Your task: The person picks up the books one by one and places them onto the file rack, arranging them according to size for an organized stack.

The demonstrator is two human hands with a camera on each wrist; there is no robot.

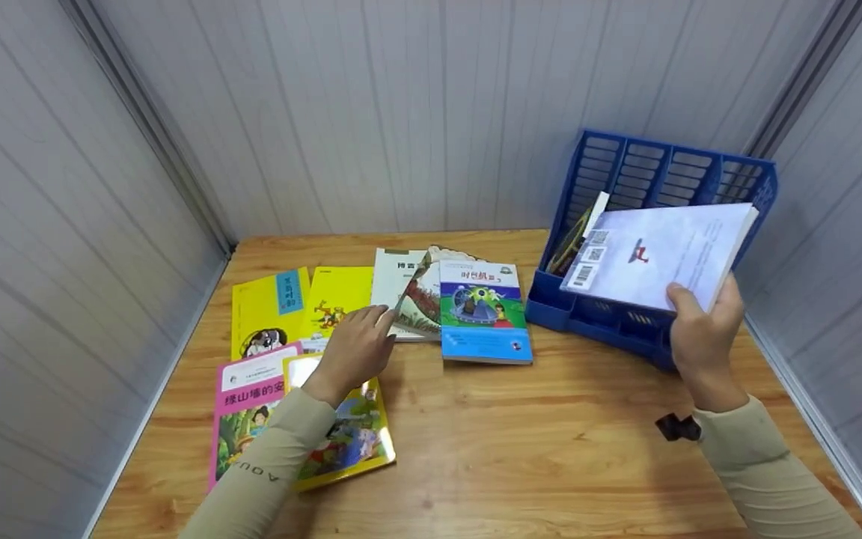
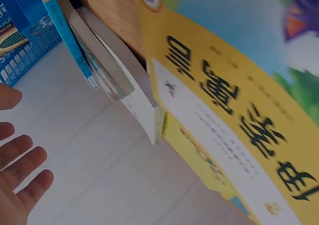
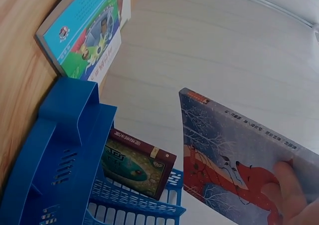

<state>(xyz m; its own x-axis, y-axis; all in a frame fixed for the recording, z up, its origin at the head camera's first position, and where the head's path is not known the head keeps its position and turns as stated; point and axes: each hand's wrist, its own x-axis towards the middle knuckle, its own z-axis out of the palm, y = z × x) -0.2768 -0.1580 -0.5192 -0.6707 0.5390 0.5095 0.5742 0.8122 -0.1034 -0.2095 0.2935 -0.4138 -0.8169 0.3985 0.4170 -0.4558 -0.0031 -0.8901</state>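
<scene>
My right hand [image 1: 706, 340] grips a pale lavender book [image 1: 670, 251] by its edge, thumb on the back cover, and holds it in front of the blue file rack [image 1: 547, 303]. The right wrist view shows this book's other cover, a red fox among bare branches. A dark book [image 3: 137, 165] leans in the rack's leftmost compartment. My left hand [image 1: 356, 348] hovers over the spread books with nothing in it, its fingers [image 2: 22, 152] loosely extended. Near it are a yellow-bordered book [image 1: 360, 438] and a white book [image 1: 393, 288].
Along the back of the table [image 1: 491, 449] lie two yellow books, one [image 1: 255, 303] far left, then a book with a reddish plant picture [image 1: 423, 299] and a blue-and-green book [image 1: 485, 314]. A pink book [image 1: 230, 408] is at front left. Pale panel walls [image 1: 401, 112] enclose three sides.
</scene>
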